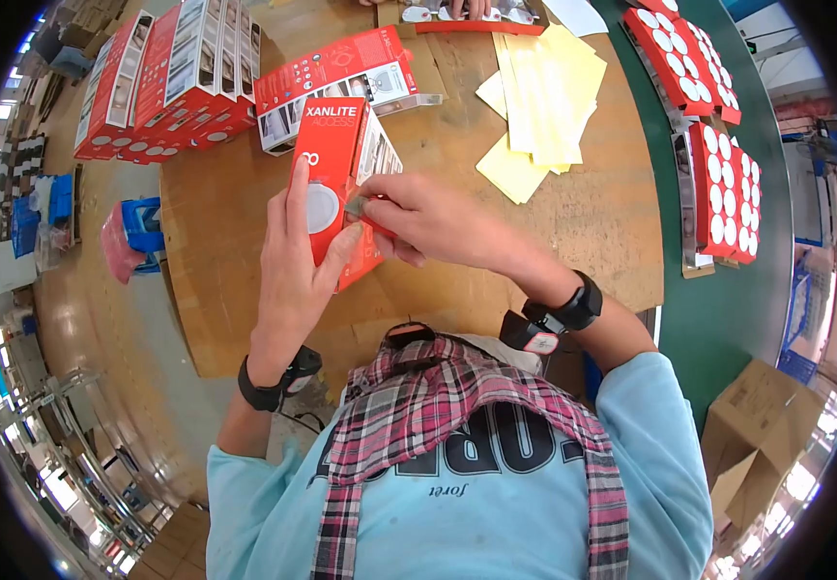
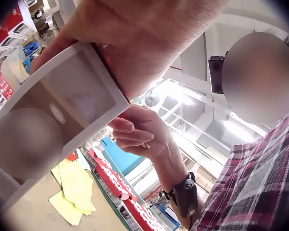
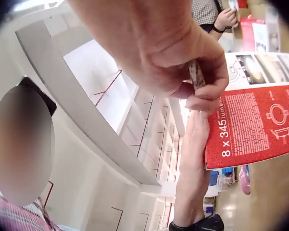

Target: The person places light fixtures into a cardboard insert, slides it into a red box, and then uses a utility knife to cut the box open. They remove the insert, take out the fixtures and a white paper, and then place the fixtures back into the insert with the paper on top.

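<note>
My left hand (image 1: 293,253) grips a red and white XANLITE light box (image 1: 333,135) that stands tilted above the table. Its fingers lie along the red face, with the thumb near the right-hand edge. A small, thin greyish piece (image 3: 197,74) sits pinched in my right hand (image 1: 430,220), its tip at that same edge of the box; I cannot tell what kind of thing it is. In the left wrist view the box's white-bordered picture side (image 2: 82,91) faces the camera. Red printed text covers the side seen in the right wrist view.
Behind the held box, another red box (image 1: 336,77) lies on the wooden table (image 1: 418,309). Stacked red boxes (image 1: 182,87) stand at the left. Yellow sheets (image 1: 544,97) spread at the back right. Red trays with white discs (image 1: 723,193) line the green surface. Another person's hand (image 1: 467,8) shows at the far edge.
</note>
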Motion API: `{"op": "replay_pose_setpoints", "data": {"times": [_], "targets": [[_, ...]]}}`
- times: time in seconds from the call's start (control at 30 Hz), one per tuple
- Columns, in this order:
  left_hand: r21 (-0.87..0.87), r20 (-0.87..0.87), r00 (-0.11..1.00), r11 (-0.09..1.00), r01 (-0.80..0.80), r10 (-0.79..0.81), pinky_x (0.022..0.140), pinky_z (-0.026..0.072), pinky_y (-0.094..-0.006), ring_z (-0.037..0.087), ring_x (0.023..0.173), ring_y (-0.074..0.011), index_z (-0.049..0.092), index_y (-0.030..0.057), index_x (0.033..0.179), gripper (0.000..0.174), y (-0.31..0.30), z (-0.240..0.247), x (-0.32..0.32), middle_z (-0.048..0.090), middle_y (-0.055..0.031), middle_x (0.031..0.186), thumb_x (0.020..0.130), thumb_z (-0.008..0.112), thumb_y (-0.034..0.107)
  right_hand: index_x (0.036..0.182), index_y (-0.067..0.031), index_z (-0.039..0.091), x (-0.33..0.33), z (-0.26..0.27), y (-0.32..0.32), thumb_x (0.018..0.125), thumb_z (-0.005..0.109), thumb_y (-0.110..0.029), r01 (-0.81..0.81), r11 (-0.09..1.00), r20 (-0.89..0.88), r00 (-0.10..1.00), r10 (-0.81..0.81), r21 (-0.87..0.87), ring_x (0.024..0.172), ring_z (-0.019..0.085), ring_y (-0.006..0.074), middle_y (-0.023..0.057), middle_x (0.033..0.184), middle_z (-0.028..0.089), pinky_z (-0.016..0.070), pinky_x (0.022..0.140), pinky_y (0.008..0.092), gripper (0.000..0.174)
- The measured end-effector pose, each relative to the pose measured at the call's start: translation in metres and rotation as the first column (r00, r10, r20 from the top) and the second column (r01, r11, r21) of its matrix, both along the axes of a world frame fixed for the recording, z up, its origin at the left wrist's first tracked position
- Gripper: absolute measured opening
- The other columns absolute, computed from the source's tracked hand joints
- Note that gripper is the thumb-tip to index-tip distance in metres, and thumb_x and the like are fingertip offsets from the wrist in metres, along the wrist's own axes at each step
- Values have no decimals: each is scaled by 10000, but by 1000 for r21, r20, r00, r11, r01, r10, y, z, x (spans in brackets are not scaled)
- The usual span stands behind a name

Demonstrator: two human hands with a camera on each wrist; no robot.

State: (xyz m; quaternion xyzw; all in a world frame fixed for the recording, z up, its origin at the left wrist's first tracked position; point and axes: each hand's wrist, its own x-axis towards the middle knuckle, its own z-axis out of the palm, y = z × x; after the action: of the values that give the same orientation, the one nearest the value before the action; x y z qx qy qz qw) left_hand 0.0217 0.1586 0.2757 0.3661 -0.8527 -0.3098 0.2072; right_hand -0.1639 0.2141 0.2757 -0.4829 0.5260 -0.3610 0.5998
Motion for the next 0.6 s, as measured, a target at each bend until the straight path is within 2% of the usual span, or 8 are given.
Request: {"op": "replay_pose_setpoints", "data": {"times": [0.03,0.13,0.27,0.37,0.47,0.6], "targets": [[29,-5,1000,1000,-5,5,943,417,-389,501,1116,-309,257,86,1462,687,1,0,1,463,-175,1220,895,608,255,936,15,504,4,-1,3,974,395,-155,37,999,11,999,-37,-22,464,493,106,45,618,534,395,444,261,205],[-59,15,999,998,29,-28,902,450,-427,510,1102,-349,244,69,1455,746,0,-5,3,441,-207,1227,866,648,284,930,21,508,11,-2,5,973,398,-154,102,994,7,995,-102,-44,462,485,101,47,623,534,392,444,257,212],[-51,32,999,998,34,-32,910,447,-427,509,1106,-348,240,68,1456,745,1,-2,2,441,-207,1227,865,647,272,926,23,508,20,-1,7,972,400,-158,187,981,-5,982,-188,-53,449,470,96,47,614,526,385,442,254,215],[-61,14,999,997,43,-43,918,444,-426,507,1111,-346,235,71,1458,740,0,-4,3,441,-209,1226,867,641,254,924,25,507,16,-7,4,965,398,-153,169,986,67,983,-169,-6,430,460,105,48,606,521,381,437,259,212],[-41,9,999,998,45,-45,945,424,-418,497,1132,-336,245,71,1458,718,0,-4,5,444,-203,1239,873,627,233,902,24,511,9,2,-2,956,403,-150,80,996,-6,997,-81,-37,416,454,112,49,591,514,378,434,263,212],[2,14,999,999,37,-37,995,384,-404,475,1175,-318,272,67,1452,679,0,-1,7,452,-188,1270,882,608,220,867,23,517,11,-1,-7,947,416,-156,71,992,-88,993,-80,-104,412,453,112,49,578,512,380,433,270,220]]}}
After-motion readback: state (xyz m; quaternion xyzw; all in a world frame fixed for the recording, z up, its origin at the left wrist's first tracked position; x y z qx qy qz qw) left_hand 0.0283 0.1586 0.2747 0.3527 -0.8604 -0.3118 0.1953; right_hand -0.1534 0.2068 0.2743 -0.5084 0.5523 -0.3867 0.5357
